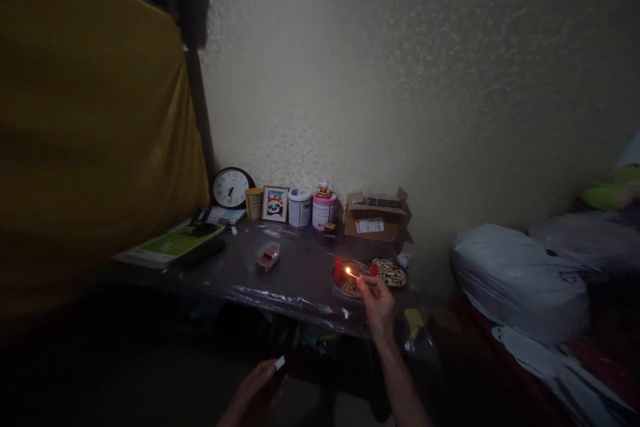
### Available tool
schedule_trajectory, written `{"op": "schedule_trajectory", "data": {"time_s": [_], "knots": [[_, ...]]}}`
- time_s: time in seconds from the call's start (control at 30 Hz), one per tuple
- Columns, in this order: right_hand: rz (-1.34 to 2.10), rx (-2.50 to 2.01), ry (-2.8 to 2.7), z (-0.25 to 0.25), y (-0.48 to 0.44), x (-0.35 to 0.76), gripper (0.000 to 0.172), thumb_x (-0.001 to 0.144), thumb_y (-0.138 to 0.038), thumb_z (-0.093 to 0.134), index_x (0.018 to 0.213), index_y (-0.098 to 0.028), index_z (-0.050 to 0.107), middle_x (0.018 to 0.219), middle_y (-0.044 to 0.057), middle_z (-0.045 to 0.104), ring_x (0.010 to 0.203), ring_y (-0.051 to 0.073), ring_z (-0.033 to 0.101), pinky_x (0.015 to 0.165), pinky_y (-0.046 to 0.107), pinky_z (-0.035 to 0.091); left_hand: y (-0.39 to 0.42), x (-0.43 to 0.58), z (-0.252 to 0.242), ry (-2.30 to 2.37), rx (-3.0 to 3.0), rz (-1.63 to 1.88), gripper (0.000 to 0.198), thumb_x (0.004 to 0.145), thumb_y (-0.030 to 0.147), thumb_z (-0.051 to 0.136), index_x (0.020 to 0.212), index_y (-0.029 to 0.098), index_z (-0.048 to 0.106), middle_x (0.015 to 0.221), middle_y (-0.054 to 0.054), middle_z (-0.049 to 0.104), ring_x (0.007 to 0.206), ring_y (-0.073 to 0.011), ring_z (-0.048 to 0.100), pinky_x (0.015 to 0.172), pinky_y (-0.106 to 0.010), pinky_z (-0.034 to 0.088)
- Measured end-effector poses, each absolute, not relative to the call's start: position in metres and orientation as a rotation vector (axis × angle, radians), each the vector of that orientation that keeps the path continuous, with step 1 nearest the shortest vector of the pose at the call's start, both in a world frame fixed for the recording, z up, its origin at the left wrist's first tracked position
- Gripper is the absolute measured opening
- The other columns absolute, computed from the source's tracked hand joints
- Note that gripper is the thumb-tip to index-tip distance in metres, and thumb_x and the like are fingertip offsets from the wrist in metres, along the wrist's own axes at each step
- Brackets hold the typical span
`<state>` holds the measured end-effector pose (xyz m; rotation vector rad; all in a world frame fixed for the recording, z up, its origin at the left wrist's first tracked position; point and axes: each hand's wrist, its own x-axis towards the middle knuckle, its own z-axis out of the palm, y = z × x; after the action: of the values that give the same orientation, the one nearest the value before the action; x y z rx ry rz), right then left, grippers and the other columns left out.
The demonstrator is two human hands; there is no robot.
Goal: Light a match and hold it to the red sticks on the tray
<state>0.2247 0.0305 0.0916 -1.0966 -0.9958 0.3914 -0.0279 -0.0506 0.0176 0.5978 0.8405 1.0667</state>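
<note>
My right hand (376, 300) pinches a burning matchstick (356, 277) between thumb and fingers, its flame pointing left. The flame is close to a red candle (339, 269) standing on a round plate (345, 292) strewn with small sticks. Just behind my fingers shows a second red candle (374, 269). A dark plate (390, 271) full of pale matchsticks lies to the right. Low in front of the table, my left hand (257, 383) is closed around what looks like a matchbox (280, 363); only its white end shows clearly.
On the plastic-covered table (300, 287) lies a wrapped pack of small boxes (269, 258). Along the wall stand a clock (231, 187), a framed panda picture (275, 204), two tubs (300, 208) and an open carton (373, 219). A yellow curtain (100, 120) hangs left; bags (520, 280) lie right.
</note>
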Motion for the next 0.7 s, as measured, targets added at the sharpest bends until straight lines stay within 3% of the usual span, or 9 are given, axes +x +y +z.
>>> {"op": "schedule_trajectory", "data": {"time_s": [0.7], "knots": [[0.456, -1.080, -1.017, 0.095, 0.045, 0.221, 0.021, 0.063, -0.036, 0.066, 0.070, -0.016, 0.063, 0.066, 0.002, 0.065, 0.064, 0.018, 0.060, 0.060, 0.030, 0.050, -0.042, -0.030, 0.012, 0.821, 0.600, 1.053, 0.025, 0.051, 0.050, 0.071, 0.061, 0.028, 0.065, 0.096, -0.007, 0.069, 0.121, -0.0367, 0.038, 0.101, -0.050, 0.025]]}}
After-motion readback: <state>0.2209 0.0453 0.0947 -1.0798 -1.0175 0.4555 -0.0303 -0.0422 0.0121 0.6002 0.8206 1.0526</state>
